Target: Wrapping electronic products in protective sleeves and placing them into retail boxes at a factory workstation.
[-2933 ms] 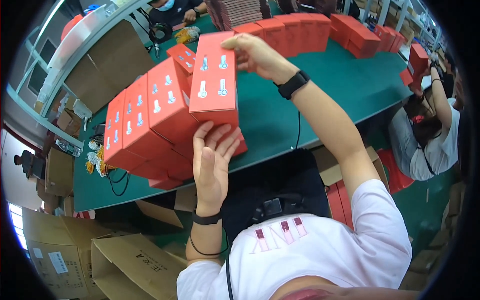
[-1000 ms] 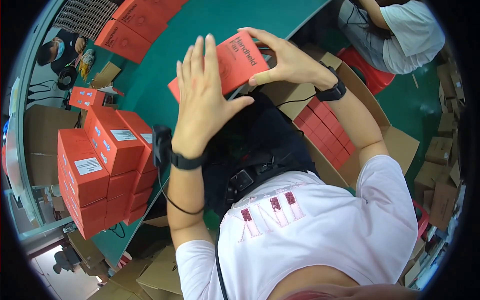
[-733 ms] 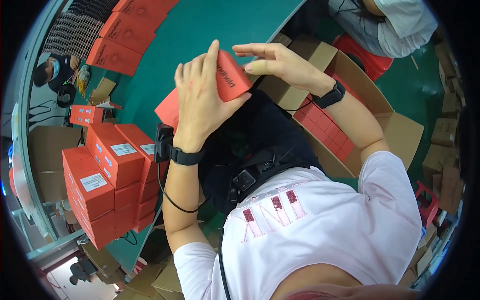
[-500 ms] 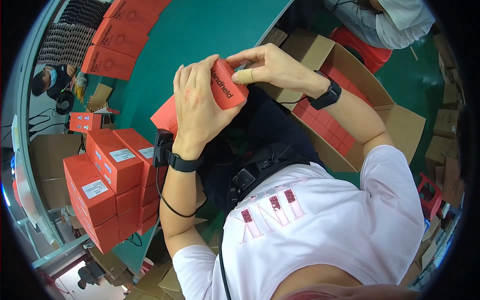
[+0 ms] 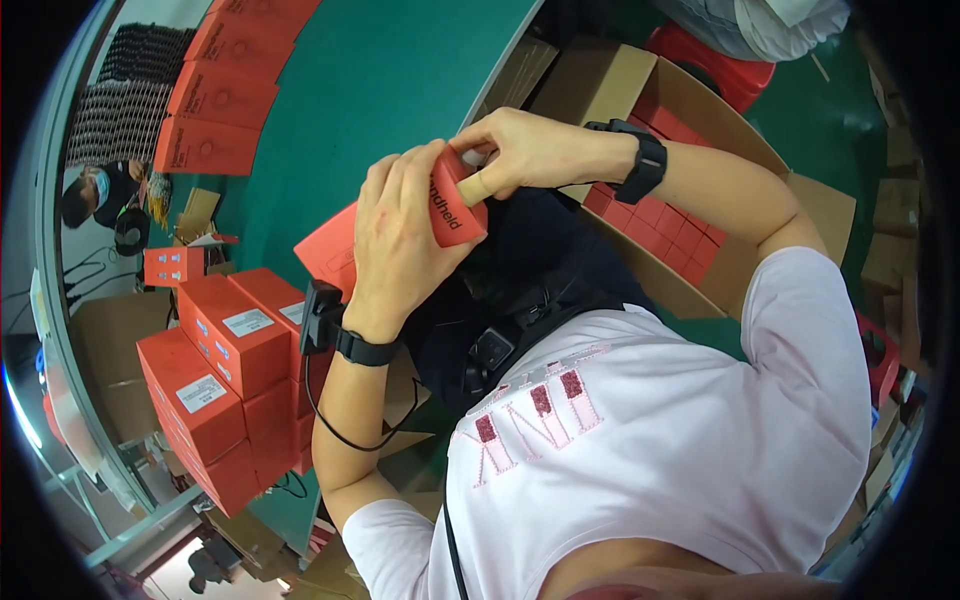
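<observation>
A red carton point(image 5: 330, 248) with dark lettering is held slantwise above my lap. My left hand point(image 5: 398, 215) wraps over its middle, back of the hand up, fingers curled round the far side. At the carton's right end my right hand point(image 5: 510, 150) pinches the edge, its thumb pressing on the lettered face and its fingers bent over the end. Tan tape or a finger cover sits on that thumb. Something small and whitish shows between the thumb and fingers; I cannot tell what it is. Both wrists wear black bands.
Left of my arm, red cartons with white labels point(image 5: 248, 322) are stacked. Several more red cartons point(image 5: 210, 145) line the green table's point(image 5: 350, 75) far left. On my right stands an open cardboard box point(image 5: 765, 260) packed with red cartons. A red stool point(image 5: 715, 65) and a person are beyond it.
My right fingers have bent further in over the carton's end, and the wrist has come closer. The whole view has shifted slightly. My left hand keeps its hold.
</observation>
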Tool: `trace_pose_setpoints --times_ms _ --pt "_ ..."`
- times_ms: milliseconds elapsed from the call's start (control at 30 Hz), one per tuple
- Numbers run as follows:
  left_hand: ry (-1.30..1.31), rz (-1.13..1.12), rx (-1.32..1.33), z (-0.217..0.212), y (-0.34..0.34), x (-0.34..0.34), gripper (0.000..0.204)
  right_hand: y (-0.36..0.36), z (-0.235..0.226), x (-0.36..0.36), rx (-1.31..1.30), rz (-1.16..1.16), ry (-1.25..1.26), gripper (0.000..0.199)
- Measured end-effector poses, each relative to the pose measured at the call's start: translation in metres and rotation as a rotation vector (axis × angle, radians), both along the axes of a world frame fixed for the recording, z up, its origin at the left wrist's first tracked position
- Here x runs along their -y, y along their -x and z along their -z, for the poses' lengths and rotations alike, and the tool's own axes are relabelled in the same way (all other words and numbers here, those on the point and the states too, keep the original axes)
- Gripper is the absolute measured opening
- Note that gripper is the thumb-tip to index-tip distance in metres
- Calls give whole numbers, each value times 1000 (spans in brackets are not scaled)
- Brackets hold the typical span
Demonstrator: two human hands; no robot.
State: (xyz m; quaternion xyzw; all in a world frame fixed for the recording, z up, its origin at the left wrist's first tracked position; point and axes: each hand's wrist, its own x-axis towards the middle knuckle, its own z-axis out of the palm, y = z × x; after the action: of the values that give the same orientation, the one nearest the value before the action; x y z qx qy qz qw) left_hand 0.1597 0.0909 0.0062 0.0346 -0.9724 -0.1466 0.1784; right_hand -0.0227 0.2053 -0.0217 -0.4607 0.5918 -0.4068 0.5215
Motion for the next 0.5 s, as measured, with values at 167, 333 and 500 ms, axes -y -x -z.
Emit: trace_pose_setpoints --times_ms 167,333,500 --pt "45 -95 91 -10 -5 -3 96 3 21 7 -122 54 159 47" --pt "-88 -117 121 -23 -21 19 95 35 24 0 103 134 134 53" --pt "-222 -201 45 -31 -31 23 97 4 1 6 -1408 -63 1077 45"
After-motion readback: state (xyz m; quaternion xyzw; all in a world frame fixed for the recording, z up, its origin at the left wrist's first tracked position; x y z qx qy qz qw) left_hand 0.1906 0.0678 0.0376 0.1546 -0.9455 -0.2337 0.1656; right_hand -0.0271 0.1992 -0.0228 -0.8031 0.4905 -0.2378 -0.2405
